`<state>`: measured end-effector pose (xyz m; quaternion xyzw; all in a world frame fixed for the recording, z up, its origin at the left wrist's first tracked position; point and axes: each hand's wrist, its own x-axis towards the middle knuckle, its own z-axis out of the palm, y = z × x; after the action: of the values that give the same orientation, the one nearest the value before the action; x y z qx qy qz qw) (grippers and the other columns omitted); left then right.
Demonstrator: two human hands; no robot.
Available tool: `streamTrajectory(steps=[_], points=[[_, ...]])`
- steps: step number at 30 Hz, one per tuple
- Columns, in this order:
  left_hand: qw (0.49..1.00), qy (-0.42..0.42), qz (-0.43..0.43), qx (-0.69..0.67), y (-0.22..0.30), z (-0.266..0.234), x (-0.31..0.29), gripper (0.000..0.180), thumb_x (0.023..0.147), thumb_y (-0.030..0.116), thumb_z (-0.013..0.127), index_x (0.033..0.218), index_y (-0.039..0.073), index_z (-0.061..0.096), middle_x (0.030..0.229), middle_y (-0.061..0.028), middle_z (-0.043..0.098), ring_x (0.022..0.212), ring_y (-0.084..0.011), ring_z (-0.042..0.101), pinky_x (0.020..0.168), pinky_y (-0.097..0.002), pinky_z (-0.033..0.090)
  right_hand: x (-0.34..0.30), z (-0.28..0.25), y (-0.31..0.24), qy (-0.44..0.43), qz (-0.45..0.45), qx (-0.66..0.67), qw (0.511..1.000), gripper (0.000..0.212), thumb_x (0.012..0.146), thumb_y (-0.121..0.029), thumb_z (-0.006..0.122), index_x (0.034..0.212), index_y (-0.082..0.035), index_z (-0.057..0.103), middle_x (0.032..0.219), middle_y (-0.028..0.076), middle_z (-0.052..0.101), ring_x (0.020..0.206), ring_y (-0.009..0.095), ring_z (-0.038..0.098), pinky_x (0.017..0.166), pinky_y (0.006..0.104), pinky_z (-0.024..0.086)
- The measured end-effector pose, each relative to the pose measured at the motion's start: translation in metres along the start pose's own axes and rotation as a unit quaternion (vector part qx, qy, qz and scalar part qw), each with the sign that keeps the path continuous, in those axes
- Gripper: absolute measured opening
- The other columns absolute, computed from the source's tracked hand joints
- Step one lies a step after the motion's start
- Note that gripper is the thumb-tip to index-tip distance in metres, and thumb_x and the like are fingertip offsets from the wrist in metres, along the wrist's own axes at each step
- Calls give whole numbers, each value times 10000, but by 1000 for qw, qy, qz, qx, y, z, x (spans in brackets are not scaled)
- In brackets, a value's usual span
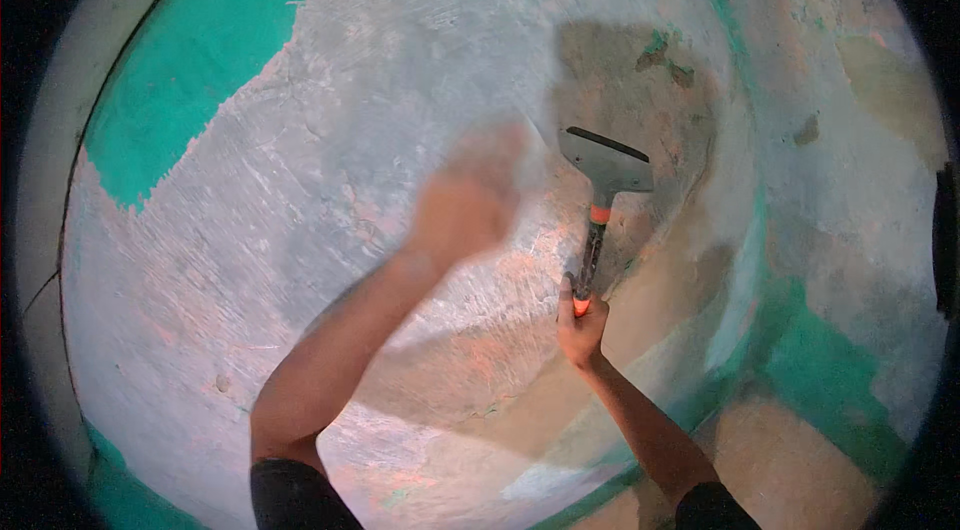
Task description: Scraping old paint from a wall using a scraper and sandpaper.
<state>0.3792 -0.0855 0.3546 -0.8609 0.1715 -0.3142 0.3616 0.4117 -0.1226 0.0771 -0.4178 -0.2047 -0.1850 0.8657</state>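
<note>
My right hand (pixel 582 332) is closed round the lower end of a long-handled scraper (pixel 605 170). The scraper has a wide grey blade with a dark strip along its top edge, and a black handle with orange bands. It points upward in front of the wall (pixel 380 90); whether the blade touches the surface I cannot tell. Left of the scraper, my left hand (pixel 468 195) is raised before the scraped wall. Motion smears its fingers, so neither their position nor anything in them can be made out.
Green paint (pixel 215 40) covers the wall's upper left with a ragged edge; the middle is bare, whitish and scratched. Dark chipped spots (pixel 665 60) show near the upper right. Another wall face (pixel 830 130) meets this one at a green-edged corner. My arms cast shadows across the lower surface.
</note>
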Motion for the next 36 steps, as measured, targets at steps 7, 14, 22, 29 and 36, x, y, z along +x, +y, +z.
streamTrajectory(steps=[7, 14, 22, 29, 36], points=[[989, 80, -109, 62, -39, -42, -14, 592, 951, 288, 589, 1452, 14, 436, 1456, -214, 491, 1343, -369, 470, 1126, -447, 364, 0, -5, 11, 0, -20, -45, 999, 277, 1001, -122, 593, 748, -41, 516, 542, -38, 459, 498, 58, 423, 473, 270, 321], [991, -49, -53, -110, 12, 3, -88, 671, 912, 262, 623, 1513, 100, 372, 1512, -169, 437, 1368, -347, 445, 1159, -466, 321, -2, -1, 21, 4, -46, -36, 998, 292, 1015, -134, 574, 747, -55, 488, 544, -45, 442, 489, 48, 392, 450, 273, 304], [993, -105, -51, -19, 16, -21, -138, 716, 878, 235, 672, 1503, 48, 376, 1516, -170, 431, 1372, -322, 445, 1138, -422, 362, -7, -5, 33, -23, 5, -32, 999, 332, 1016, -160, 567, 716, -70, 455, 539, -33, 453, 448, 60, 423, 419, 273, 333], [968, 124, -200, 91, -36, -63, -93, 662, 914, 227, 643, 1492, 27, 391, 1516, -218, 416, 1396, -397, 400, 1158, -470, 304, -3, -23, 45, -36, -11, -67, 997, 271, 1019, -149, 555, 776, -93, 448, 530, -52, 443, 408, 38, 410, 372, 244, 305], [909, -245, -22, -337, 94, 12, -258, 758, 895, 279, 635, 1552, 115, 294, 1544, -125, 405, 1407, -295, 401, 1173, -451, 302, -7, -15, 29, -40, 95, 19, 994, 283, 1000, -133, 565, 748, -64, 458, 541, -38, 449, 442, 53, 415, 411, 266, 311]])
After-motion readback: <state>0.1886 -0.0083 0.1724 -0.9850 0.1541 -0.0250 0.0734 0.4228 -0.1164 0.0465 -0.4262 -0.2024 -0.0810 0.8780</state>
